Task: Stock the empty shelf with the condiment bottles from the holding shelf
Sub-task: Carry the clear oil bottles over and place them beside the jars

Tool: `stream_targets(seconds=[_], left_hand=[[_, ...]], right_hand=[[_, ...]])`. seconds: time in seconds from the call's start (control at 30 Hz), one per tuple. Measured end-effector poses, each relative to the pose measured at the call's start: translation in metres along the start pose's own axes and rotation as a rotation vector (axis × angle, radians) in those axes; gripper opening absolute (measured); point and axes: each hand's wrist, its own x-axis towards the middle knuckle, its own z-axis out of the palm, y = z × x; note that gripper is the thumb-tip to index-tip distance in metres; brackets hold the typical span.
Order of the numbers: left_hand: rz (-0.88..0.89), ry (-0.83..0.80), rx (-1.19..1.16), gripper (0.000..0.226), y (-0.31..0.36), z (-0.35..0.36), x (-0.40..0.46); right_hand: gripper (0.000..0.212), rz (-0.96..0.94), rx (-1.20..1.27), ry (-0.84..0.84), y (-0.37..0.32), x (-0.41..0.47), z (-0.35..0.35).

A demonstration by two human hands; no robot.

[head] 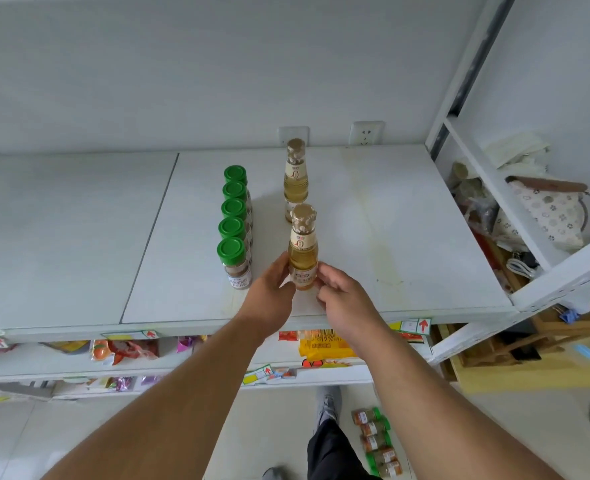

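Standing upright near the front edge of the white shelf [408,237], the gold-capped condiment bottle [303,247] is gripped at its base by the left hand [269,292] and right hand [342,292]. Directly behind it stands a second matching bottle [295,178]; to its left runs a row of green-capped spice jars [234,220].

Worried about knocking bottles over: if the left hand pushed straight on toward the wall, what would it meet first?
Probably the rear bottle; the left hand already holds the front bottle, standing directly before it. Depth is uncertain.
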Motion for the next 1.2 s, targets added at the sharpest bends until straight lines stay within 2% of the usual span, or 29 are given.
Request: stream_targets(seconds=[0.1,0.2,0.57,0.83,1.2], left_hand=[[0.014,0.022,0.006,0.056,-0.005,0.003,-0.007],[0.023,0.041,0.011,0.054,-0.013,0.005,-0.009],[-0.056,0.067,-0.003,0.061,-0.029,0.011,0.007],[-0.019,0.099,0.08,0.065,-0.015,0.003,0.045],[-0.031,0.117,0.043,0.064,-0.006,0.007,0.085]], right_hand=[[0.042,0.007,-0.002,0.019,-0.002,0.0,-0.002],[0.042,0.0,-0.047,-0.002,-0.004,-0.002,0.0],[0.044,0.03,0.007,0.026,0.005,0.018,0.01],[0.044,0.026,0.047,0.016,-0.004,0.063,0.012],[0.045,0.026,0.049,0.021,-0.023,0.103,0.004]])
